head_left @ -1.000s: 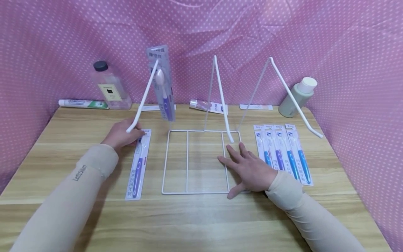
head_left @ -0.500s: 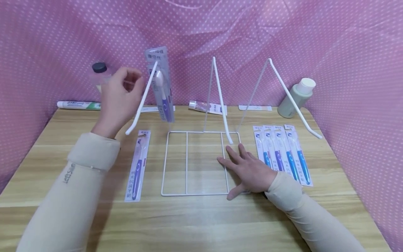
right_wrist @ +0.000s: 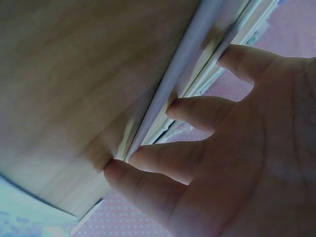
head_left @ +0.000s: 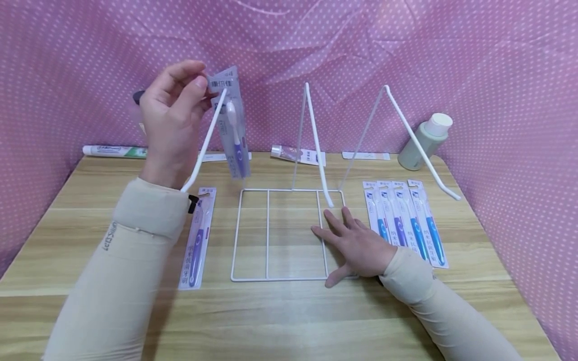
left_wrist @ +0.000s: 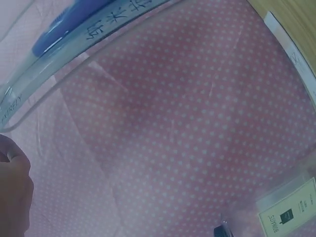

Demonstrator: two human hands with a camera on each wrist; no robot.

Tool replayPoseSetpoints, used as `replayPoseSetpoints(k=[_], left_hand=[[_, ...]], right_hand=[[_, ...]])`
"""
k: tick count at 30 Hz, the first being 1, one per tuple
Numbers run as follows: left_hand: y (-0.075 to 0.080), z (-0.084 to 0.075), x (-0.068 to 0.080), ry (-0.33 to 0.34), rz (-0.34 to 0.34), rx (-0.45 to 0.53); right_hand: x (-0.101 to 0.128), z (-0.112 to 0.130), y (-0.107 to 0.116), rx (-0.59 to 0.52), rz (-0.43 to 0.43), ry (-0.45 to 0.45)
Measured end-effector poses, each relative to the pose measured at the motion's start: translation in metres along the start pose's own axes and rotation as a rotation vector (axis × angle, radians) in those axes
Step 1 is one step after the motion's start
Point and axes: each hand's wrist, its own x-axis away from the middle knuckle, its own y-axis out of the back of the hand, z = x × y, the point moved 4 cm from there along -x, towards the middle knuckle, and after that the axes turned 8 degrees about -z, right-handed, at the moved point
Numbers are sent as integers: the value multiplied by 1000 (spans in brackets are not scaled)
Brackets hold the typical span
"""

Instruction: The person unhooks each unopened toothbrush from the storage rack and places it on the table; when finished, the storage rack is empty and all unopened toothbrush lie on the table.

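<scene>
My left hand (head_left: 173, 115) is raised beside the left hook of a white wire rack (head_left: 268, 235). Its thumb and fingers pinch the upper left edge of a packaged toothbrush (head_left: 237, 133), purple-handled, that hangs on this hook with at least one more pack behind it. In the left wrist view, the clear pack (left_wrist: 64, 37) crosses the upper left corner, and part of the hand (left_wrist: 15, 192) shows at the left edge; its fingertips are out of view there. My right hand (head_left: 358, 245) rests with spread fingers on the right side of the rack's base; its fingertips (right_wrist: 118, 170) touch down there.
One packaged purple toothbrush (head_left: 197, 240) lies left of the rack. Several packaged toothbrushes (head_left: 420, 220) lie at the right. A toothpaste tube (head_left: 115, 151), a small tube (head_left: 298, 154) and a green bottle (head_left: 424, 143) line the back. The middle hook (head_left: 318, 145) and right hook (head_left: 420, 143) stick out forward.
My left hand has risen from the toothbrush pack on the table to the hanging packs and now pinches one, whose top has turned slightly. The right hand has stayed on the rack.
</scene>
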Motion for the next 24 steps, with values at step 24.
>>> replayPoseSetpoints(k=[24], left_hand=[[7,3,9,33,20,-70]], right_hand=[[2,0,1,12,-16,16]])
